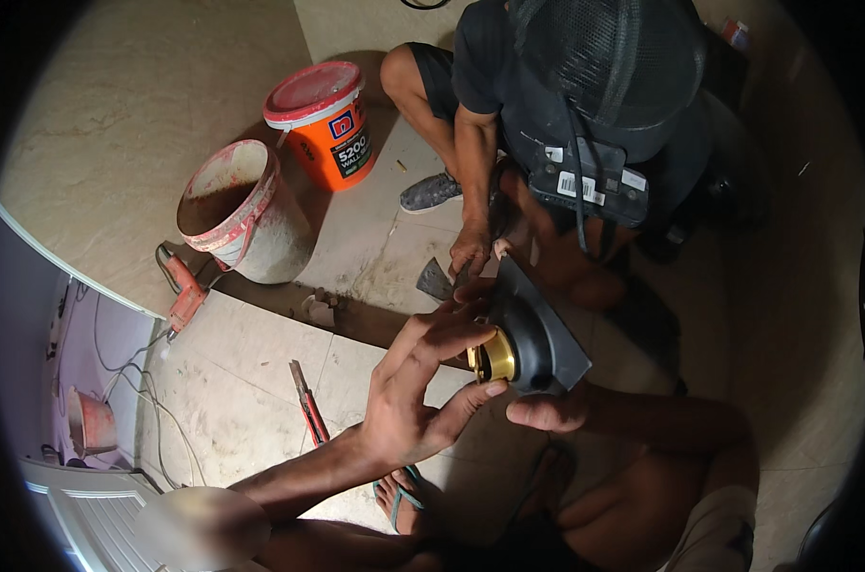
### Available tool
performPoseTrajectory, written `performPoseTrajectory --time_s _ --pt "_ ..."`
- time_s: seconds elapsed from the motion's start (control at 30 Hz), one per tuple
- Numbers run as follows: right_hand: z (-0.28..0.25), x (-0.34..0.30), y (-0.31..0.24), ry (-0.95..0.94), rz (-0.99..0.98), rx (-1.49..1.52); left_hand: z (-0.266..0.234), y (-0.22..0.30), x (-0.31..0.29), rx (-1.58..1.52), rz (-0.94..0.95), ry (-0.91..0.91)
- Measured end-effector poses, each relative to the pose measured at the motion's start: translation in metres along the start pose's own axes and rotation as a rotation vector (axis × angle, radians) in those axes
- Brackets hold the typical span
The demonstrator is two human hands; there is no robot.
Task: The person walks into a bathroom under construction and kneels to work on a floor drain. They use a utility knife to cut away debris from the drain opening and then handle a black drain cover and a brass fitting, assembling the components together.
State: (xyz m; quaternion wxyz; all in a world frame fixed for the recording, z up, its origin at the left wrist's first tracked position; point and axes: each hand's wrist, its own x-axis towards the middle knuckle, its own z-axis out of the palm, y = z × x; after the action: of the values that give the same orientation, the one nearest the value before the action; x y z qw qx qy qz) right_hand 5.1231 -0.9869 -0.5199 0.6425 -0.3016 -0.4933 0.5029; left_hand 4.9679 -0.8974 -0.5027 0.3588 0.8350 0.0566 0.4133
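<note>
I've got left hand point(409, 386) pinching shiny gold metal collar point(500, 356), which sits against black square funnel-shaped piece point(545, 324); can't tell if fastened. Right hand point(549, 412) at its edge, grip hidden. Both held above beige tiled floor point(227, 381), not set down.

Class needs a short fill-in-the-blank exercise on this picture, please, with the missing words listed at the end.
1. The left hand pinches the gold collar of a ____ flanged part.
2. The orange bucket has a ____ lid.
3. In the picture, the orange bucket stands to the ____ of the open bucket.

Missing words: black; red; right.
</note>
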Motion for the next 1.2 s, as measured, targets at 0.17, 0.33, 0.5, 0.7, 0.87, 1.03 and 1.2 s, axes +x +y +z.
performPoseTrajectory --time_s 0.17,0.33,0.5,0.7,0.87,1.03,1.2 --pt "0.005 0.001 -0.006 -0.026 0.011 0.035 -0.002 -0.001 -0.001 0.087 0.146 0.029" --pt "0.009 0.015 -0.021 0.047 -0.062 -0.399 0.000 0.000 -0.001 -0.085 -0.118 0.060" --pt "0.012 0.020 -0.044 -0.068 -0.038 -1.266 0.008 -0.002 -0.005 -1.508 -0.989 0.106" --pt "0.025 0.021 -0.060 -0.217 0.062 -1.367 0.005 -0.010 -0.010 -1.782 -1.136 0.045" --pt "0.014 0.017 -0.071 -0.193 0.027 -1.397 -0.001 -0.011 -0.013 -1.809 -1.053 0.076" --pt "0.008 0.012 -0.059 -0.234 -0.198 -1.433 -0.004 -0.013 -0.012 -1.752 -1.061 0.047" --pt "0.006 0.009 -0.052 -0.261 -0.330 -1.475 -0.005 -0.017 -0.012 -1.751 -1.031 -0.006"
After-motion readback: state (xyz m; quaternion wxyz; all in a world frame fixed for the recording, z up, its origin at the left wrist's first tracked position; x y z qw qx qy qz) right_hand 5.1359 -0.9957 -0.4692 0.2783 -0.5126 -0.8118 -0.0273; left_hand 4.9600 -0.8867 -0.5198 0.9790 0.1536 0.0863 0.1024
